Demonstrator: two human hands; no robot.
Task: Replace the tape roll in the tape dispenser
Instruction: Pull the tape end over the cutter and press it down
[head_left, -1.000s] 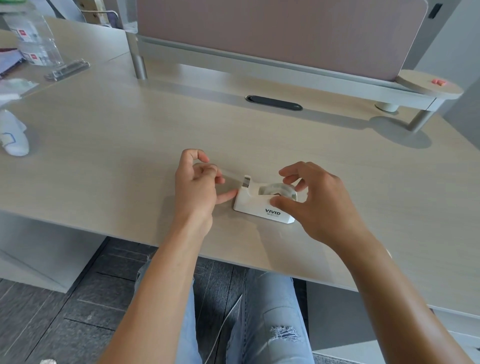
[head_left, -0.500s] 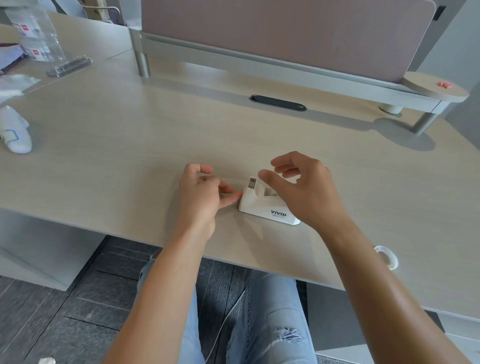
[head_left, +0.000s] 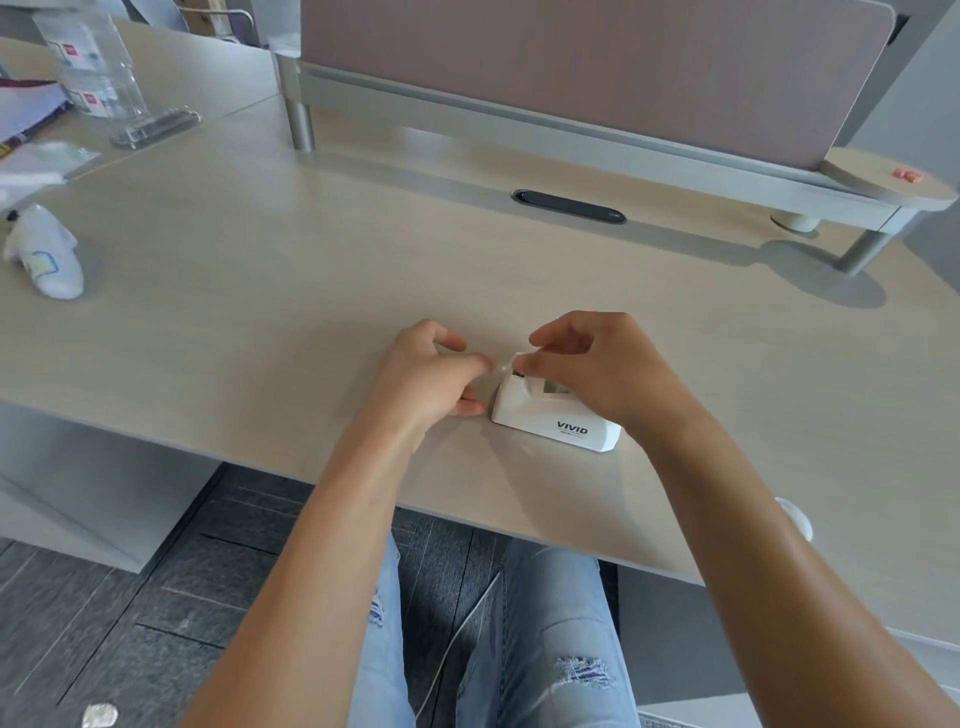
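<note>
A white tape dispenser (head_left: 550, 423) marked VIVID sits on the light wooden desk (head_left: 260, 291), near its front edge. The clear tape roll (head_left: 553, 388) rests in its well, mostly hidden under my right hand. My left hand (head_left: 431, 371) is just left of the dispenser, fingers pinched on the free end of the clear tape (head_left: 496, 368). My right hand (head_left: 597, 366) lies over the dispenser's top, its fingertips pressing the tape down at the cutter end. A second tape roll (head_left: 797, 519) peeks out beside my right forearm at the desk edge.
A white mouse (head_left: 49, 257) lies at the far left. A clear plastic container (head_left: 98, 67) and papers stand at the back left. A pink divider panel (head_left: 571, 67) with a grey shelf runs along the back. A dark cable slot (head_left: 569, 206) sits mid-desk.
My right hand moved from the roll toward the cutter end and now presses there. My left hand closed in on the dispenser with the tape end.
</note>
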